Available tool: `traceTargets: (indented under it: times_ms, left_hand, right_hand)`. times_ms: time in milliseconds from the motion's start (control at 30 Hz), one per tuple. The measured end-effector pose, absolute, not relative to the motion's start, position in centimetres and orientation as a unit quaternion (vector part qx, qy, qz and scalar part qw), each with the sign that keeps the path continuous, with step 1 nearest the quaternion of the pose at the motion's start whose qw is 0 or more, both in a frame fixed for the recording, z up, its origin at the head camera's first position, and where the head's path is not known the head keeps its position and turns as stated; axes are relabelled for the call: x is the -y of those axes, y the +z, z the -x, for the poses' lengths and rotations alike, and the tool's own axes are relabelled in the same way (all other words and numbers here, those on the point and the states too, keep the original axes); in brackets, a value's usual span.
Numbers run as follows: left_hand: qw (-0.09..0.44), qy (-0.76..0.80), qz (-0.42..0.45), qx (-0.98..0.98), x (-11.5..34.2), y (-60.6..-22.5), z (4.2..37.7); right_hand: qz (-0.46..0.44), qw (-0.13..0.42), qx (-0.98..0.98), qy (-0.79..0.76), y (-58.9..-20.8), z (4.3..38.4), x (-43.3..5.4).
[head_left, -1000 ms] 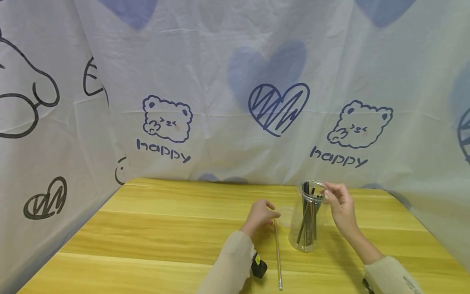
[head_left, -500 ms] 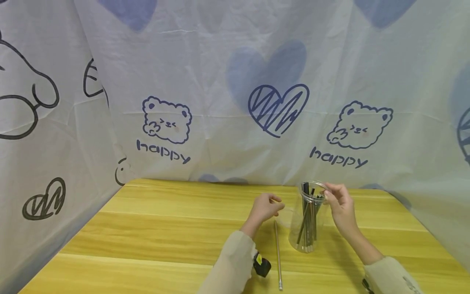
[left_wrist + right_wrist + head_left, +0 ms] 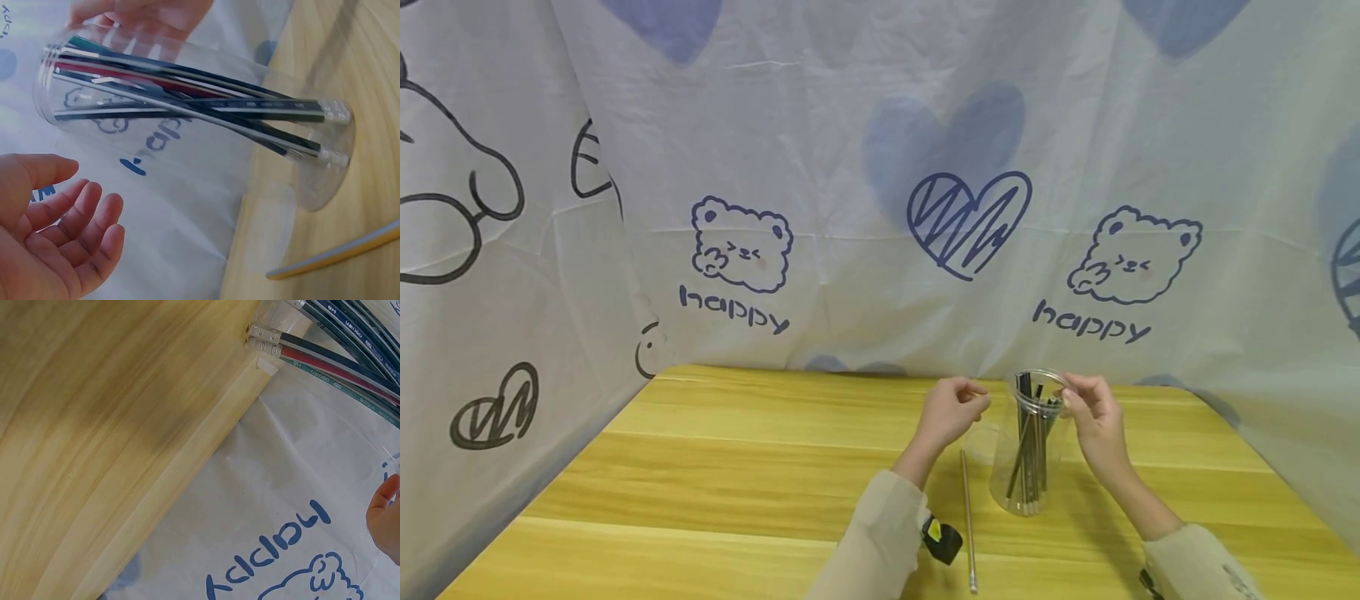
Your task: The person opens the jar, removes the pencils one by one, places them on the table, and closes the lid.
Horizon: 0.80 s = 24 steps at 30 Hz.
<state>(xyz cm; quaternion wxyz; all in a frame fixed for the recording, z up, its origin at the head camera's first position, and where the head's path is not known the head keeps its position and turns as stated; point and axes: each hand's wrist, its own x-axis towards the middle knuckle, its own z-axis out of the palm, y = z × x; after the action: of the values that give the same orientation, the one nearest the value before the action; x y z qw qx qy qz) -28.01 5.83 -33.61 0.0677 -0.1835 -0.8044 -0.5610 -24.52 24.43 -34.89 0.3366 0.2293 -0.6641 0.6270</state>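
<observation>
A tall clear plastic jar (image 3: 1002, 477) stands upright on the table, holding several dark pencils (image 3: 187, 103) with their eraser ends down. One reddish and one green pencil show among them. At the jar's rim, my right hand (image 3: 1097, 425) pinches the edge between thumb and fingers. To the left of the jar, my left hand (image 3: 949, 410) hovers with loosely curled fingers and nothing in them, as the left wrist view shows. A single pencil (image 3: 968, 521) lies on the table below that hand, eraser end toward me.
A clear round lid (image 3: 982, 443) lies flat just left of the jar, by the loose pencil's far end. The wood-grain table (image 3: 715, 483) ends at a patterned cloth backdrop (image 3: 850, 308). A black wrist device (image 3: 942, 540) sits at the left sleeve.
My left hand has risen from the loose pencil's far end, moving away from me and slightly right. The pencil, the jar and my right hand stay where they were.
</observation>
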Motion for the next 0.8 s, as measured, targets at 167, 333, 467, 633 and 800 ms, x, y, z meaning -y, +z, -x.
traceTargets:
  times_ms: [167,333,467,633,800]
  left_hand:
    - [0.096,-0.563,0.197,0.797,-5.9,-32.9,27.5]
    - [0.139,-0.55,0.24,0.788,-6.1,-32.1,26.9]
    - [0.174,-0.536,0.274,0.78,-6.5,-31.8,26.7]
    - [0.198,-0.52,0.302,0.774,-6.8,-31.5,26.4]
    - [0.229,-0.483,0.335,0.776,-7.1,-31.2,26.3]
  right_hand:
    - [-0.23,0.338,0.665,0.625,-34.9,24.5,-24.4]
    - [-0.235,0.34,0.664,0.623,-34.9,24.5,-24.5]
    - [-0.237,0.339,0.663,0.624,-34.9,24.6,-24.5]
    - [-0.233,0.336,0.666,0.624,-34.9,24.6,-24.5]
    - [-0.235,0.335,0.666,0.623,-34.9,24.6,-24.5]
